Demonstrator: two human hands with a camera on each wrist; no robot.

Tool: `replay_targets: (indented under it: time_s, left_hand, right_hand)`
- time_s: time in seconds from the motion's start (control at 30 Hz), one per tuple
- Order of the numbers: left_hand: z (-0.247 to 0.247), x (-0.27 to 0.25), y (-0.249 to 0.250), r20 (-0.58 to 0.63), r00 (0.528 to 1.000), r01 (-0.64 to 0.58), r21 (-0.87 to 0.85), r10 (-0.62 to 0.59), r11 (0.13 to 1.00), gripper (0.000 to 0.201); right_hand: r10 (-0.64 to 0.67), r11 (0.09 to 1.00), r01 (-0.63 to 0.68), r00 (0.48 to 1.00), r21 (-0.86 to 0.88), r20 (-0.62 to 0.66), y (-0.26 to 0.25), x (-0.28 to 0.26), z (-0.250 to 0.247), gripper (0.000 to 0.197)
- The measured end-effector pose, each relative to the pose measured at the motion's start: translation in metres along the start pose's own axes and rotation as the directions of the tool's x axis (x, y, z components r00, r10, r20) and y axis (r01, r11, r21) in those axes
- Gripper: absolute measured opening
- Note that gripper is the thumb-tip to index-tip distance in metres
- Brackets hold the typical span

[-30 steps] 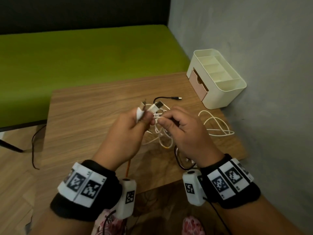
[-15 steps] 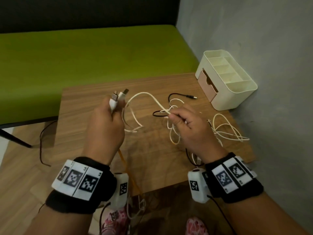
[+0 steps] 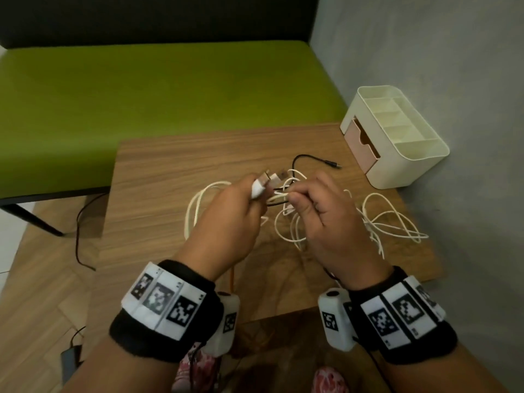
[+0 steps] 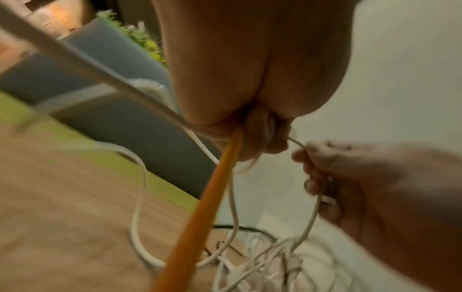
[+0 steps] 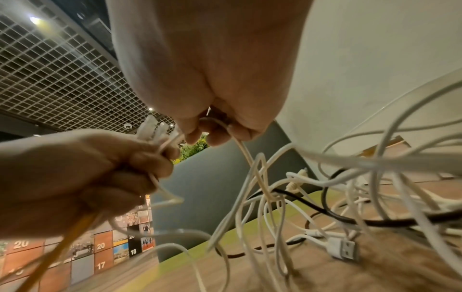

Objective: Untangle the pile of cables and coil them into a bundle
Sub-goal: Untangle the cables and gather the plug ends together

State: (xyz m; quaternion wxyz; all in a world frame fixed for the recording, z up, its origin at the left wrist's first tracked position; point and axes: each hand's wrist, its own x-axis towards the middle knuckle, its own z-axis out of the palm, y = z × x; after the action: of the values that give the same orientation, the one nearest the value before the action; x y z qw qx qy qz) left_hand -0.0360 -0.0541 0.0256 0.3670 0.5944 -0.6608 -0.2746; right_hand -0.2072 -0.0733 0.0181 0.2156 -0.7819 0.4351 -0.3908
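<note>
A tangle of white cables (image 3: 286, 219) lies on the wooden table (image 3: 175, 165), with a black cable (image 3: 312, 158) running through it. My left hand (image 3: 241, 205) grips several plug ends (image 3: 269, 181) together with an orange cable (image 4: 212, 189) that hangs down from the fist. My right hand (image 3: 320, 211) pinches a white strand (image 5: 240, 146) just beside the left hand, above the tangle. More white loops (image 3: 394, 222) spread to the right of my right hand. A loose USB plug (image 5: 342, 247) rests on the table.
A cream organiser box (image 3: 397, 137) with a pink drawer stands at the table's back right, against the grey wall (image 3: 453, 80). A green bench (image 3: 141, 89) lies behind the table. A thin dark cord (image 3: 82, 231) hangs off the table's left edge.
My left hand, raised out to the left half a second ago, has come back beside the right hand. A white loop now trails to the left of it.
</note>
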Motion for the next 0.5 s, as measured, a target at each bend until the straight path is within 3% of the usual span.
replay_targets:
  time_s: [0.03, 0.1, 0.13, 0.2, 0.4, 0.5]
  left_hand:
    - [-0.001, 0.001, 0.004, -0.004, 0.999, 0.036, -0.211, -0.038, 0.977, 0.023]
    - [-0.008, 0.003, 0.011, 0.042, 0.988, 0.142, -0.632, -0.149, 0.762, 0.021]
    - [-0.012, 0.004, 0.013, 0.071, 0.983, 0.164, -0.741, -0.168, 0.651, 0.022]
    - [-0.02, 0.006, 0.012, 0.089, 0.982, 0.171, -0.793, -0.166, 0.584, 0.023]
    - [-0.022, 0.006, -0.001, -0.013, 0.962, 0.209, -0.605, -0.272, 0.769, 0.024]
    - [-0.026, 0.004, -0.007, -0.168, 0.967, 0.118, -0.366, -0.19, 0.923, 0.026]
  right_hand:
    - [0.033, 0.999, -0.033, 0.999, 0.019, 0.019, 0.002, 0.0, 0.0, 0.017]
    - [0.129, 0.99, -0.135, 0.986, 0.047, 0.104, 0.01, -0.001, 0.001, 0.021]
    - [0.172, 0.982, -0.182, 0.973, 0.047, 0.154, 0.013, -0.001, 0.001, 0.02]
    - [0.204, 0.975, -0.216, 0.961, 0.045, 0.186, 0.017, -0.002, 0.0, 0.016]
    - [0.136, 0.975, -0.118, 0.987, 0.188, -0.09, -0.001, 0.005, -0.012, 0.018]
    - [0.053, 0.988, -0.042, 0.996, 0.151, -0.073, -0.001, 0.003, -0.012, 0.016]
